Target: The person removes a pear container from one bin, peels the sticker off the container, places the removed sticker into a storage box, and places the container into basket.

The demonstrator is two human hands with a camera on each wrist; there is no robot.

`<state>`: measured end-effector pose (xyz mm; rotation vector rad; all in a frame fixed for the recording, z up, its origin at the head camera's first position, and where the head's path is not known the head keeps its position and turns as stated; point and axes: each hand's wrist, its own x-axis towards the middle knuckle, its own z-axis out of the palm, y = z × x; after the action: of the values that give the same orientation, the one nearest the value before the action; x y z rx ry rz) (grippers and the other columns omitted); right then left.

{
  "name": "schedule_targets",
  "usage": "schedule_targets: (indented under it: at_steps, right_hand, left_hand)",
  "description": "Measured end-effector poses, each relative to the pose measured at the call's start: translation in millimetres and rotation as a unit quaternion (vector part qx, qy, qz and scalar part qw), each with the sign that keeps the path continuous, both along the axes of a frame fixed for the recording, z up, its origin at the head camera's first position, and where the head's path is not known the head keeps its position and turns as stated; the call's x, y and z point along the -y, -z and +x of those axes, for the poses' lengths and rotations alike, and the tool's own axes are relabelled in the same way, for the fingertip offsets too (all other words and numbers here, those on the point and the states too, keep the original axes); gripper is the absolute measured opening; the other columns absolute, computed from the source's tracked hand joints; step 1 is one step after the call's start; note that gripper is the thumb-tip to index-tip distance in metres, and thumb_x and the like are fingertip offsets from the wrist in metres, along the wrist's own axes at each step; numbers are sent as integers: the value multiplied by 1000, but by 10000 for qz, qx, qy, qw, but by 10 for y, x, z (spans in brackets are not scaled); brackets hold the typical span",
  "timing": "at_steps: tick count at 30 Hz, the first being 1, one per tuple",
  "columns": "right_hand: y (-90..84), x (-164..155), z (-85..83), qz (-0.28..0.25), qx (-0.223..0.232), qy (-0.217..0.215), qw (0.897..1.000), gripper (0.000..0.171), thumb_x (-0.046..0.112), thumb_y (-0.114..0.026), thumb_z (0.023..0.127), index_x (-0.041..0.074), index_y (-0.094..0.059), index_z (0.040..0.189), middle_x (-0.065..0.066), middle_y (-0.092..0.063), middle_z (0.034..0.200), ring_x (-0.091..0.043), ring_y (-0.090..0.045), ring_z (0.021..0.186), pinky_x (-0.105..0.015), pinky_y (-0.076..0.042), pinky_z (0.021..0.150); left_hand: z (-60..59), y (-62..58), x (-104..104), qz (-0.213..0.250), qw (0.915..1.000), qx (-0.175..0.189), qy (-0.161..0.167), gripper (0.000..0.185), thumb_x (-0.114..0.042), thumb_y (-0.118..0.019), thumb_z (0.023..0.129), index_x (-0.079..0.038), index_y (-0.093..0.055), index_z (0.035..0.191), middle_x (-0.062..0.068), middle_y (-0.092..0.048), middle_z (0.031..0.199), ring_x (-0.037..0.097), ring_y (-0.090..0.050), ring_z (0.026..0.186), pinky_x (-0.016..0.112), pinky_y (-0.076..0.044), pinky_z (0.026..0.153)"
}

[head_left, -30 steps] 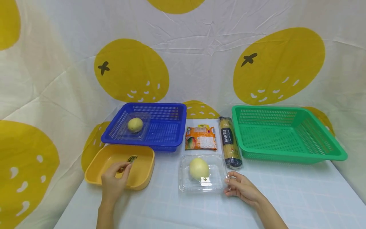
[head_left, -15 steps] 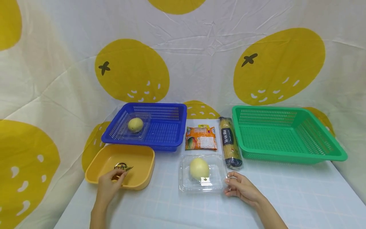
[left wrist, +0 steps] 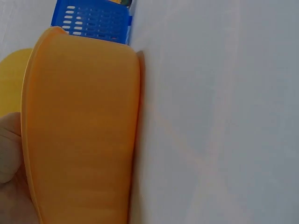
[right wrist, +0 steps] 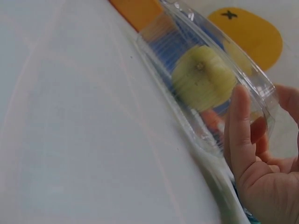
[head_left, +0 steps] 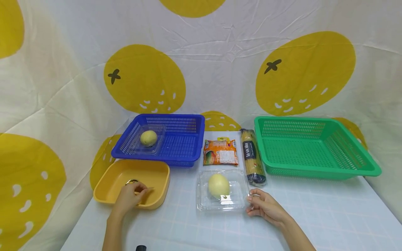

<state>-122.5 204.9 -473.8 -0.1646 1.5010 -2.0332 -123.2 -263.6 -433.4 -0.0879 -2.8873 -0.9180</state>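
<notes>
My left hand [head_left: 130, 198] rests on the front rim of a yellow tub [head_left: 158, 174], its loosely curled fingers reaching inside and one stretched to the right. A small dark sticker [head_left: 132, 181] lies on the tub floor just beyond them. The left wrist view shows the tub's outer wall [left wrist: 79, 130] with my palm [left wrist: 9, 158] against it. My right hand [head_left: 260, 205] pinches the front right corner of a clear clamshell box [head_left: 204, 202] with a pale yellow fruit [head_left: 218, 185] inside. In the right wrist view my fingers [right wrist: 240, 121] lie along the box's edge [right wrist: 159, 42] beside the fruit [right wrist: 203, 77].
Behind the tub stands a blue basket [head_left: 188, 139] holding a second clamshell with a fruit [head_left: 148, 137]. An orange snack packet [head_left: 220, 151] and a pack of pasta [head_left: 252, 155] lie in the middle. A green basket [head_left: 317, 119] sits at the right. Fabric backdrop surrounds the table.
My left hand carried the sticker down into the yellow tub, then shifted right along the rim, leaving the sticker on the floor. The right hand and clamshell have stayed put.
</notes>
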Motion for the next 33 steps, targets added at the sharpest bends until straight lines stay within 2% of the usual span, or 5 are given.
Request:
schedule_targets:
  at_steps: [11, 18, 26, 30, 33]
  right_hand:
    - [-9, -5, 16, -65, -24, -23, 10000, 16, 13, -51, 96, 10, -38, 105, 1, -58, 79, -14, -66, 73, -27, -57, 71]
    - [-9, 7, 10, 6, 20, 0, 10000, 17, 13, -52, 96, 9, -38, 105, 0, -58, 79, -14, -66, 73, -27, -57, 71]
    - [22, -5, -1, -34, -23, -36, 10000, 16, 14, -52, 96, 10, -38, 105, 0, -57, 81, -14, -66, 75, -27, -57, 72]
    - [20, -5, 0, -30, -17, -30, 10000, 17, 14, -52, 96, 10, -38, 105, 0, -57, 81, -14, -66, 75, -27, -57, 72]
    - [14, 7, -6, -9, -20, -31, 10000, 18, 14, -52, 96, 9, -37, 105, 0, -56, 81, -14, -66, 74, -27, -57, 71]
  left_hand:
    - [-21, 7, -23, -201, 9987, 368, -286, 10, -15, -69, 84, -5, -66, 84, 2, -61, 75, 15, -56, 71, 30, -47, 63]
    - [-60, 11, -17, -745, 9933, 855, -235, 15, -22, -69, 85, -7, -67, 87, 0, -63, 78, 17, -59, 73, 36, -48, 62]
    - [-60, -2, -20, -554, 9927, 1056, -206, 29, -35, -67, 86, -7, -68, 90, -1, -66, 81, 17, -61, 76, 36, -49, 62]
    - [-39, 21, -44, 26, 9984, 161, -547, 30, -31, -64, 89, -2, -68, 96, 4, -66, 82, 14, -59, 75, 28, -49, 63]
    - [9, 31, -114, 1052, 9824, -1179, -1001, 18, -12, -65, 89, 3, -67, 96, 11, -67, 83, 7, -58, 71, 17, -49, 61]
